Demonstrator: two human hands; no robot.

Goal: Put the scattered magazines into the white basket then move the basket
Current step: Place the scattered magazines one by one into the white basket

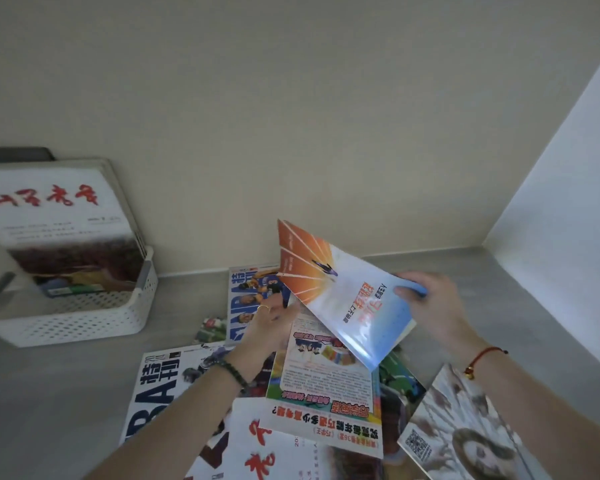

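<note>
Grey counter [66, 372], right hand [430, 306] gripping orange-blue magazine [343, 299], left hand [271, 323] pinching its edge, fingertips hidden, white basket [84, 317] cut off.

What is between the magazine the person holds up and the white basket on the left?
Nothing visible blocks it. The orange and blue magazine is lifted in the right hand, with the left hand at its lower edge. The counter toward the white basket is bare; magazines already stand inside.

1 head-worn wide-angle view looks forward and down from above the grey surface [499, 289], close enough that both forearms enter from the bottom edge. It faces the cream back wall [291, 116], which fills the upper half; a white side wall [568, 168] closes the right.
</note>
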